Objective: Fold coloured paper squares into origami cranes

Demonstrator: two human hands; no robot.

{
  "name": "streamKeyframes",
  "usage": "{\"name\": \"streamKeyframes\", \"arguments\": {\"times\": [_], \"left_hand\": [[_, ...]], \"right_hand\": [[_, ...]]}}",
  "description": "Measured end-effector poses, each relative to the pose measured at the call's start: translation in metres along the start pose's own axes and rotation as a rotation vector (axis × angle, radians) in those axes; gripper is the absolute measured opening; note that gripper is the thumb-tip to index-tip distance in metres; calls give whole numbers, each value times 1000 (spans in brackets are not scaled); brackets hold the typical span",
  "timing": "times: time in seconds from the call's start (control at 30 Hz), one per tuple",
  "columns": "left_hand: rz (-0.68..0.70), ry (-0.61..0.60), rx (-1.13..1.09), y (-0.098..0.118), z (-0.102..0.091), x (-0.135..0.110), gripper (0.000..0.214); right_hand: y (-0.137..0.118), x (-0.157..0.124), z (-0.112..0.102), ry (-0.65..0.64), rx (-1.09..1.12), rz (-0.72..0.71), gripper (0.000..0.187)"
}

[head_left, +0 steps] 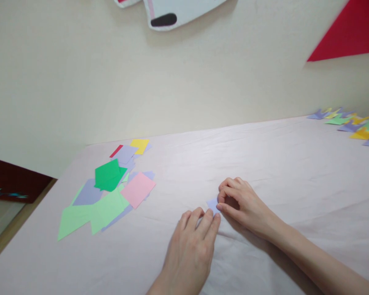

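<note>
A small light-purple piece of paper (212, 205) lies on the pale cloth, largely covered by my fingers. My left hand (193, 239) rests palm down, its gently bent fingertips on the paper's near edge. From the right, my right hand (244, 205) reaches in with thumb and index finger pinched together at the right edge of the same paper. Whether the paper is folded cannot be made out, since the fingers hide most of it.
Loose paper pieces lie to the left, among them a green one (109, 174), a pink square (138, 189) and a light-green sheet (106, 211). Several small folded paper shapes (353, 123) stand at the far right. Behind the cloth-covered surface (178, 159) rises a wall (172, 90).
</note>
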State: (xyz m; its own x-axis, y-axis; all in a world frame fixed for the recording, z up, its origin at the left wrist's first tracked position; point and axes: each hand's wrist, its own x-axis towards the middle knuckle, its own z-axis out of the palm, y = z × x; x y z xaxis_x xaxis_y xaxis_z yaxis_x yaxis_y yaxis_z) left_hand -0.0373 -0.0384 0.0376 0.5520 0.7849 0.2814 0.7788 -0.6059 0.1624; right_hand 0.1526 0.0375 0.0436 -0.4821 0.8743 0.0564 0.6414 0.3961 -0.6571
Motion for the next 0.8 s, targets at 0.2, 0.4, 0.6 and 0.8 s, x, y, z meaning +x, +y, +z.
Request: {"name": "streamKeyframes", "arguments": {"times": [0.2, 0.4, 0.6, 0.8], "left_hand": [[-17, 3, -19, 0, -1, -2, 37], [-16, 18, -5, 1, -1, -2, 36], [-22, 38, 31, 4, -1, 2, 36], [-18, 28, 36, 5, 1, 1, 38]], "right_hand": [[3, 0, 1, 19, -15, -9, 10], [5, -2, 0, 32, -5, -53, 10], [-7, -5, -1, 9, -34, -21, 16], [-10, -4, 2, 7, -41, 24, 19]]}}
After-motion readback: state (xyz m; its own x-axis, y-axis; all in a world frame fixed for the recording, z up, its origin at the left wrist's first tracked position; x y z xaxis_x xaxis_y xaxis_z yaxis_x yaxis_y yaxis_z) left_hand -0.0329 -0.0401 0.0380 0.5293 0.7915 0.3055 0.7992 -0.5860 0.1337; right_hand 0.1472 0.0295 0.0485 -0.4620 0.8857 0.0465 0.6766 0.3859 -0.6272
